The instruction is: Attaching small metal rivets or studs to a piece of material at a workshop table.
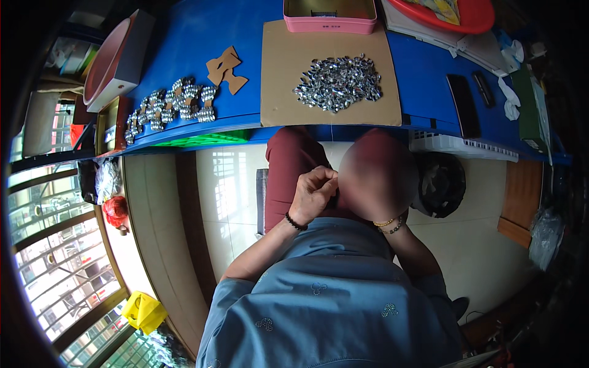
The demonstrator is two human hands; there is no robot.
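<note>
Over my lap, my left hand (313,194) is closed in a pinch, thumb against forefinger. What it holds, if anything, is too small to make out. A round blur hides the fingers of my right hand (400,219); only its wrist edge with bracelets shows. A fine thread seems to hang at the table's front edge above my knees. Beyond my hands, a heap of shiny silver beads (338,83) lies on a brown cardboard sheet (276,73). To the left sit several silver bead bundles (175,105), beside brown bow-shaped cards (227,69).
The blue table (184,43) spans the far side. On it stand a pink tin (330,24), a red basin (478,15), a dark phone (463,105) and a white-and-pink box (126,67). Below the table are a white crate (460,145) and a dark round object (440,184).
</note>
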